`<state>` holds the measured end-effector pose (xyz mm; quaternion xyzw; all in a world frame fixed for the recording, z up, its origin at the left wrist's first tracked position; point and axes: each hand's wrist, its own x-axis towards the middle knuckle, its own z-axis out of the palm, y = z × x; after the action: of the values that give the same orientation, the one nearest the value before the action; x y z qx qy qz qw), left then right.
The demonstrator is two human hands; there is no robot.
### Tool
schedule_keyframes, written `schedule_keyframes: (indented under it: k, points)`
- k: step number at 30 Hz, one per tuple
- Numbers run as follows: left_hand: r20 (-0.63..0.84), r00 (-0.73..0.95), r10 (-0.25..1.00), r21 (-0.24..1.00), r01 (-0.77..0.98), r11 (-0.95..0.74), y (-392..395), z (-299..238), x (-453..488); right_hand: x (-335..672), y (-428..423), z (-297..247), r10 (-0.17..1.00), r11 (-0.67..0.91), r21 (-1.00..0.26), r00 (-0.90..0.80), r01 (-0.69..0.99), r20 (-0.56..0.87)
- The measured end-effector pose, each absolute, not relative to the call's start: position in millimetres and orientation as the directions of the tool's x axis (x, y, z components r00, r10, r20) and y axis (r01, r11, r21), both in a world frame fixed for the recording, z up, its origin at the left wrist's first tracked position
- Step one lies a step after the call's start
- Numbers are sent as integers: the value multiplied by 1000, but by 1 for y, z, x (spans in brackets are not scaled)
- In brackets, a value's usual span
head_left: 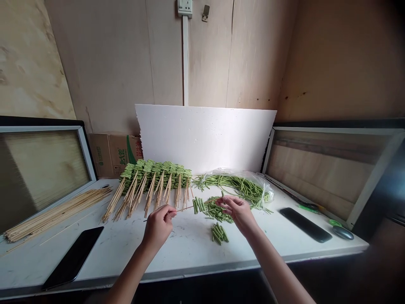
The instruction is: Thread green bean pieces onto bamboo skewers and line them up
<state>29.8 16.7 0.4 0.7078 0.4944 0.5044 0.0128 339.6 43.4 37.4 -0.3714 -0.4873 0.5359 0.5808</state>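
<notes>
My left hand is closed round a thin wooden skewer, held roughly level and pointing right. Several short pieces of green bean are threaded side by side near its far end. To the right, my right hand pinches one short green bean piece between thumb and fingertips, apart from the skewer. Below and behind the hands lie a pile of cut bean pieces and a smaller heap nearer the front edge.
Filled bean skewers are stacked at the back left. Bare skewers lie far left, beside a dark phone. Long beans spill from a clear plastic bag at the back. Another phone and a mouse lie right.
</notes>
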Motion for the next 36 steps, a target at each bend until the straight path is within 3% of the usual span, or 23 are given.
schedule_keyframes:
  k: [15, 18, 20, 22, 25, 27, 32, 36]
  points:
    - [718, 16, 696, 515, 661, -546, 10, 8, 40, 299, 32, 24, 977, 161, -968, -107, -192, 183]
    - [703, -19, 711, 539, 666, -515, 14, 7, 35, 323, 36, 38, 951, 231, -973, -215, 7, 224]
    - [690, -44, 723, 556, 672, -489, 17, 6, 32, 343, 40, 41, 947, 273, -912, -252, 307, 199]
    - [681, -56, 730, 561, 682, -470, 19, 4, 30, 360, 44, 36, 956, 253, -803, -267, 540, 121]
    - [677, -47, 735, 550, 695, -462, 19, 2, 29, 372, 45, 23, 949, 153, -718, -304, 679, -85]
    - [676, -34, 736, 540, 702, -464, 19, 1, 31, 371, 44, 16, 940, 109, -707, -304, 698, -155]
    - [670, 0, 742, 532, 697, -480, 19, -2, 33, 366, 42, 14, 931, 111, -687, -316, 718, -180]
    - [656, -10, 755, 560, 677, -478, 19, -2, 32, 372, 45, 20, 956, 154, -748, -289, 646, -53]
